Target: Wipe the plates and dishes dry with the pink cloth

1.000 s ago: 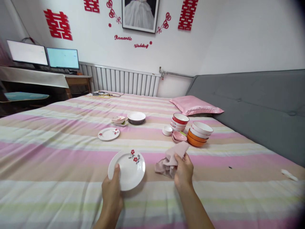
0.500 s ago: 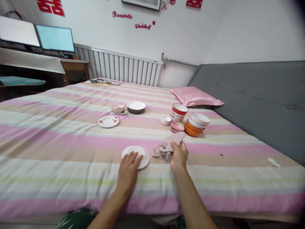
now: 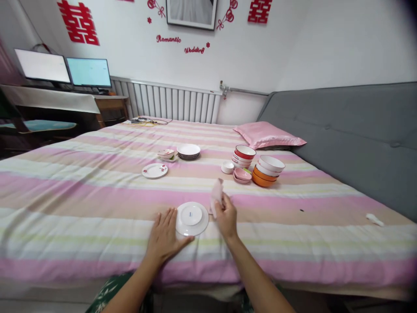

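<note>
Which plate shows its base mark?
The near plate, by the left hand: it lies face down, blue mark up. The flowered plate and plate stack beyond show no such mark.

My left hand lay back uppermost, fingers extended, thumb spread wide; my right hand was pinched closed, its forearm slanting inward from the lower right.

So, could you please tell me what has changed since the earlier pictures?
The plate, first held flowers-up in the left hand, now lies face down on the bed, that hand spread at its rim. The right hand, still holding the cloth, moved left towards the plate. The bowls and pillow stayed put.
</note>
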### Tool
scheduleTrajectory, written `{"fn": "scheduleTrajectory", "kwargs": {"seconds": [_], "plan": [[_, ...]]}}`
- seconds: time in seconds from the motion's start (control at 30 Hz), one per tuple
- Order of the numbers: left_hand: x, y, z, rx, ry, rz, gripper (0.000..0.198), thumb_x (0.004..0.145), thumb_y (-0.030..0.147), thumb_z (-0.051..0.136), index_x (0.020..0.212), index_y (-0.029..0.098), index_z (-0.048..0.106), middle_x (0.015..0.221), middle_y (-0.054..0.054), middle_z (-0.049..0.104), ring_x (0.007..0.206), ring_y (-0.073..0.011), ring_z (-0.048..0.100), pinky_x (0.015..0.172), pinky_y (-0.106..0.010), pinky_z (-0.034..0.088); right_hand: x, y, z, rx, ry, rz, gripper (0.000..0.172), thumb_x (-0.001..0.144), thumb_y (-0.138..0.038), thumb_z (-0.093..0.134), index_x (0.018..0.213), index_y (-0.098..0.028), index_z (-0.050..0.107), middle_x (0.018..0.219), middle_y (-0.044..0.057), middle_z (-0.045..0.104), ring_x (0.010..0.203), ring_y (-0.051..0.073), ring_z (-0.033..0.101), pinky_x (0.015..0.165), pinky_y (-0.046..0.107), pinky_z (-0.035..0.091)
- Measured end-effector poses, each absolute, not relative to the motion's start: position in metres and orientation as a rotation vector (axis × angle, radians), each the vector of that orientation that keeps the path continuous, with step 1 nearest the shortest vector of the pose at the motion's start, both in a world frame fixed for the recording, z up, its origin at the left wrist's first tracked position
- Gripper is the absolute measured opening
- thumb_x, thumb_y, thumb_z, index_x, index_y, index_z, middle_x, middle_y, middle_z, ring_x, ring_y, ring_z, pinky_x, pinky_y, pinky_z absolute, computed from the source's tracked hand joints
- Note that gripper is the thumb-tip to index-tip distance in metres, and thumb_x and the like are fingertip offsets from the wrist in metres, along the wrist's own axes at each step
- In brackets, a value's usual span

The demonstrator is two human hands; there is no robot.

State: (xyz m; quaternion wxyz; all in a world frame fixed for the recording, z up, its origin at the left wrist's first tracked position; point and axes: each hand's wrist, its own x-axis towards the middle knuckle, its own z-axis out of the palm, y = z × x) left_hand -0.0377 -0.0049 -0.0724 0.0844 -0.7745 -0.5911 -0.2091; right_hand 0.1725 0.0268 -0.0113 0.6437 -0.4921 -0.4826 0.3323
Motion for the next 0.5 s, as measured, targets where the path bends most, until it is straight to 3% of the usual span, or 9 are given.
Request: {"fn": "scheduleTrajectory", "kwargs": {"seconds": [0.17,0.3,0.4,0.5], "plan": [[-0.038,-0.010,-0.077,-2.362,-1.736,-0.670,0.079,0.075,0.059,0.050,0.133,0.005,0.044,0.135,-0.022,0.048,0.129,-0.0332,0.038,0.109,-0.052,0.016,0.134,-0.009,-0.009,-0.968,-2.002,0.752,0.045,0.088,-0.029,0.045,0.132,-0.020,0.048,0.122,0.009,0.061,0.107,0.021,0.059,0.092,0.034,0.044],[-0.037,-0.012,-0.072,-2.429,-1.691,-0.682,0.060,0.079,0.046,0.048,0.132,0.017,0.046,0.138,-0.012,0.048,0.129,-0.0267,0.039,0.109,-0.046,0.020,0.126,-0.016,0.003,-0.911,-2.490,0.493,0.040,0.093,-0.035,0.040,0.128,-0.020,0.052,0.123,0.008,0.061,0.113,0.020,0.055,0.097,0.033,0.041],[-0.034,-0.014,-0.067,-2.457,-1.699,-0.684,0.061,0.078,0.047,0.049,0.132,0.018,0.045,0.139,-0.010,0.047,0.131,-0.0270,0.034,0.110,-0.047,0.017,0.127,-0.011,0.005,-0.953,-2.610,0.339,0.036,0.094,-0.034,0.040,0.126,-0.024,0.054,0.130,0.005,0.057,0.126,0.020,0.044,0.107,0.038,0.029],[-0.031,-0.014,-0.066,-2.459,-1.750,-0.674,0.061,0.080,0.043,0.047,0.134,0.016,0.043,0.140,-0.012,0.045,0.132,-0.0297,0.032,0.109,-0.049,0.015,0.128,-0.006,-0.005,-0.974,-2.694,0.365,0.040,0.095,-0.037,0.038,0.133,-0.029,0.045,0.142,0.002,0.043,0.135,0.022,0.030,0.110,0.044,0.021]]}}
